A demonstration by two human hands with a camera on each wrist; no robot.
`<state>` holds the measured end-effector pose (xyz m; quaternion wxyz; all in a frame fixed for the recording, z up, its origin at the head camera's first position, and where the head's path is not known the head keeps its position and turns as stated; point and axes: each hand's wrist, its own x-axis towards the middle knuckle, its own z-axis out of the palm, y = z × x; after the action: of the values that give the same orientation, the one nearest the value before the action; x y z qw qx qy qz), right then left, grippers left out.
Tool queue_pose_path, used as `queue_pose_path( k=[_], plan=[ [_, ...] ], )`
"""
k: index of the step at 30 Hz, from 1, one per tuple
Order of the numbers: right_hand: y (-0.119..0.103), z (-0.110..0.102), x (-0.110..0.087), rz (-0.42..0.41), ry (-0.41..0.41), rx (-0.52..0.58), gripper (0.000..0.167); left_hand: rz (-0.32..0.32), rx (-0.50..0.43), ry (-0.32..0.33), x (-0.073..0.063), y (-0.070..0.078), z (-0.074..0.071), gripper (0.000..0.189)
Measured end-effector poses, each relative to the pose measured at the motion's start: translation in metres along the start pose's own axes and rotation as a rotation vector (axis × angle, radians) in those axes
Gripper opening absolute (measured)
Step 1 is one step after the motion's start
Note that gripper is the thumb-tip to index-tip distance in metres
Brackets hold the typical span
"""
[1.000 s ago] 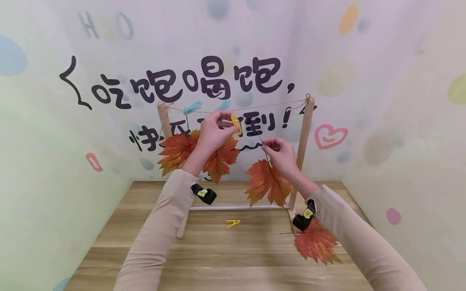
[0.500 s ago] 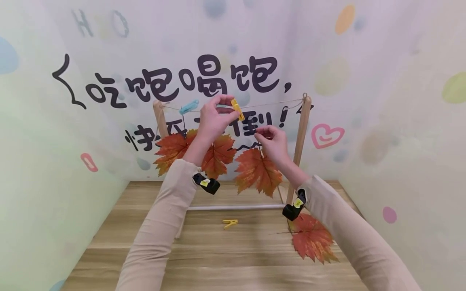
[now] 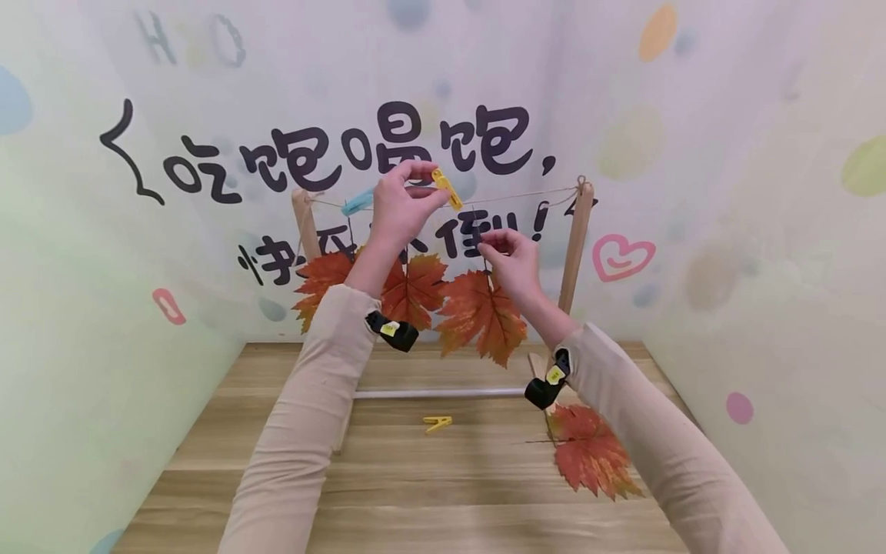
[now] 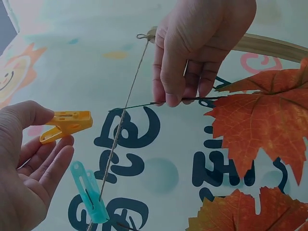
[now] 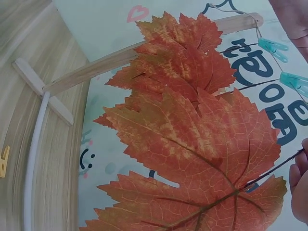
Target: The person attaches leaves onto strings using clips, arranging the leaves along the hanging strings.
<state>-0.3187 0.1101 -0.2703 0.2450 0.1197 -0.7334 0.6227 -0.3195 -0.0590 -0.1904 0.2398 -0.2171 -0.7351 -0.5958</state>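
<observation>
My left hand (image 3: 404, 204) pinches a yellow clothespin (image 3: 448, 190) by its handle ends, close to the twine (image 3: 515, 195) strung between two wooden posts. Lower and to the right, my right hand (image 3: 514, 260) pinches the dark stem of an orange-red artificial maple leaf (image 3: 483, 315), which hangs below the fingers. In the left wrist view the stem tip (image 4: 132, 106) crosses the twine, with the yellow clothespin (image 4: 72, 124) just left of it. Two blue clothespins, the nearer one (image 5: 296, 83) and the farther one (image 5: 273, 49), hold other leaves on the twine.
A second yellow clothespin (image 3: 438, 423) lies on the wooden table (image 3: 415, 485). Another maple leaf (image 3: 594, 450) rests at the right, by the frame's foot. The right post (image 3: 577, 246) and left post (image 3: 304, 223) rise from the base, joined low by a white rod (image 3: 443, 393).
Both hands have risen toward the twine. The right hand has brought its leaf up and to the left, and the left hand has lifted the yellow clothespin to twine height.
</observation>
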Motion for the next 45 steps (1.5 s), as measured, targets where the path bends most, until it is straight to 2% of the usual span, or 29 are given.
queue_pose_path(
  k=[8,16,23,29,40,45],
  plan=[
    [-0.001,0.002,0.0,0.023,-0.003,-0.008,0.022,0.01,0.011,0.019,0.003,0.003,-0.002,0.031],
    [0.002,0.001,0.002,0.02,0.0,-0.013,0.018,-0.036,0.029,0.0,0.006,0.001,0.0,0.031],
    [0.003,0.002,0.004,0.03,0.006,0.004,0.021,-0.024,0.051,-0.015,0.013,0.002,0.001,0.032],
    [0.004,0.002,0.004,0.023,0.013,0.006,0.019,-0.037,0.053,-0.016,0.013,0.002,0.003,0.03],
    [0.004,0.001,0.005,0.031,0.013,0.01,0.019,-0.047,0.049,0.014,0.015,0.0,0.003,0.032],
    [0.004,0.002,0.006,0.035,0.016,0.015,0.02,-0.062,0.091,-0.013,0.019,0.003,0.003,0.029]
  ],
)
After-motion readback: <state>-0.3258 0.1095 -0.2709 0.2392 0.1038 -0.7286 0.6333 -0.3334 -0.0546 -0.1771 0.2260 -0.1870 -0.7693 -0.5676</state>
